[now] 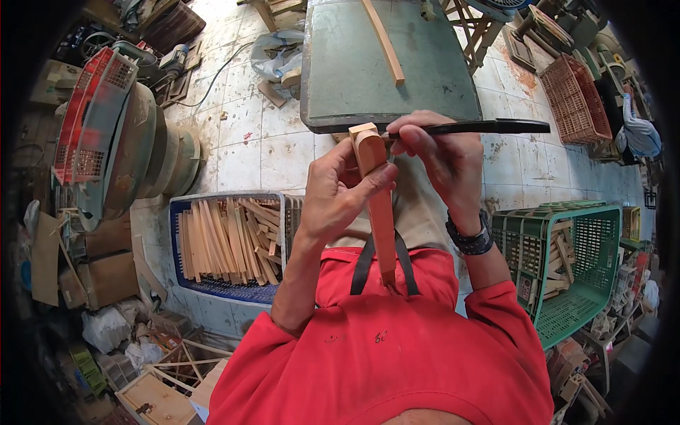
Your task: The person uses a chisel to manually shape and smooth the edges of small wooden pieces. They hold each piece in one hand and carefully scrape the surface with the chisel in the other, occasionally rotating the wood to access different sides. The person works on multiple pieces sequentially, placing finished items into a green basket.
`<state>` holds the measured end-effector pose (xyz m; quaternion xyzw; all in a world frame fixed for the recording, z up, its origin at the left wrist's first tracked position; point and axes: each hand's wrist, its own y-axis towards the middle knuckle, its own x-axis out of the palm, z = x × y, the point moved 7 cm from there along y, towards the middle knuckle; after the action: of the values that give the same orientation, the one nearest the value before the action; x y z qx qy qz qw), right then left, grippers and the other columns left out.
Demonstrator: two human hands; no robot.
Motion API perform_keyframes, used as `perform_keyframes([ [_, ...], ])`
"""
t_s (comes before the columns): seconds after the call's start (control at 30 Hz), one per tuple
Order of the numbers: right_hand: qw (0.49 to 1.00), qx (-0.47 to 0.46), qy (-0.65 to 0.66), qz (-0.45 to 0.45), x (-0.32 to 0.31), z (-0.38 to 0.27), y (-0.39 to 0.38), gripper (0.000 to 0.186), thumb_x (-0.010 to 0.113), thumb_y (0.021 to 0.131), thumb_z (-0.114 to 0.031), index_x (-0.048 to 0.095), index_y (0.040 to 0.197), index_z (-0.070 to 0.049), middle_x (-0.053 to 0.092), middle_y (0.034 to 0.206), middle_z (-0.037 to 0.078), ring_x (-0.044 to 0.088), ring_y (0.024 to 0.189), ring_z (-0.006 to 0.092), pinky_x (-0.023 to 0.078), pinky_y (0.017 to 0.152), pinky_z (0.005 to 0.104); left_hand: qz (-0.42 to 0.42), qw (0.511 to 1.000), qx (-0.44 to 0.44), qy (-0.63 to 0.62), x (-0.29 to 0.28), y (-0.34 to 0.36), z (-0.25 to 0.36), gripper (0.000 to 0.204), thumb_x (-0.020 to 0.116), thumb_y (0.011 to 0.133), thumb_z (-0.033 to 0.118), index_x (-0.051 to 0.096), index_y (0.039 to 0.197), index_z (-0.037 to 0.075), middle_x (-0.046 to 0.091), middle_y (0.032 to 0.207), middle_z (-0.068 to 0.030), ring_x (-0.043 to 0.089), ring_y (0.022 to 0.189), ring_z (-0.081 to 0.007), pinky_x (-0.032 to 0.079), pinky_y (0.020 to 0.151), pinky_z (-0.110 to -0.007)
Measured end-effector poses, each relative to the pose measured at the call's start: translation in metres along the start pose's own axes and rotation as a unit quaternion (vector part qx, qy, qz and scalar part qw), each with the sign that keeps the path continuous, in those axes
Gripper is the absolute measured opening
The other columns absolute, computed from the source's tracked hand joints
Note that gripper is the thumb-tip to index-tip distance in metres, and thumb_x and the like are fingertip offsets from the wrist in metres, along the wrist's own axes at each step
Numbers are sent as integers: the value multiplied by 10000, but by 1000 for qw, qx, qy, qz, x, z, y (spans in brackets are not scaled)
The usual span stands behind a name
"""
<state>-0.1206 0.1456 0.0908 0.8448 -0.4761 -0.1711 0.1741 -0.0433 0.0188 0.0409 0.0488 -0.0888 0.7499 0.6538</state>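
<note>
My left hand (330, 190) is closed around a long reddish-brown wooden piece (382, 230), its thumb across the front. The piece has a rounded upper end and narrows toward my lap, where its lower end rests against the red clothing. A small pale wood block (363, 129) sits against the top of that rounded end; whether it is attached, I cannot tell. My right hand (450, 163) pinches a black pen (499, 127), held nearly level, with its tip end close to the wooden piece's upper end. Fingers partly hide the tip.
Ahead stands a green-topped table (340, 67) bearing a wooden strip (385, 44). A blue crate (227, 290) of wooden strips is at my left, a green crate (577, 312) with wood pieces at my right. A large round machine (134, 142) stands far left; a brown basket (575, 99) lies far right.
</note>
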Motion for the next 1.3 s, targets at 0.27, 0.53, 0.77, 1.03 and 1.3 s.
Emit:
perform_keyframes([
  [0.27,998,-27,-50,27,-12,-18,17,204,640,946,-141,696,958,54,677,845,91,639,737,149,493,663,261,63,993,-2,95,-4,7,-8,295,766,861,219,639,1022,7,689,831,-50,647,729,-98,526,632,-264],
  [0.53,968,-109,-206,-96,15,-27,35,274,647,924,-248,671,841,12,622,717,158,610,665,342,469,591,392,86,981,24,174,-2,12,-7,330,782,828,290,641,940,13,654,707,-70,610,631,-114,494,577,-301],
  [0.77,957,-134,-225,-122,25,-27,36,302,648,925,-238,609,754,7,544,657,164,551,605,363,427,558,423,89,980,26,174,-3,10,-6,374,767,831,336,637,948,5,654,710,-94,624,623,-161,504,593,-337],
  [1.03,953,-141,-216,-156,31,-29,37,337,648,926,-238,593,714,17,526,635,167,543,584,361,421,552,420,82,981,40,172,-5,11,-6,401,746,841,336,632,1004,-13,671,777,-131,651,678,-198,515,641,-349],
  [1.3,937,-146,-283,-144,31,-35,42,308,620,945,-228,594,768,23,540,666,171,557,614,372,443,574,412,73,982,41,167,-2,12,-6,376,753,840,323,631,985,-3,673,753,-118,641,640,-177,514,614,-346],
])
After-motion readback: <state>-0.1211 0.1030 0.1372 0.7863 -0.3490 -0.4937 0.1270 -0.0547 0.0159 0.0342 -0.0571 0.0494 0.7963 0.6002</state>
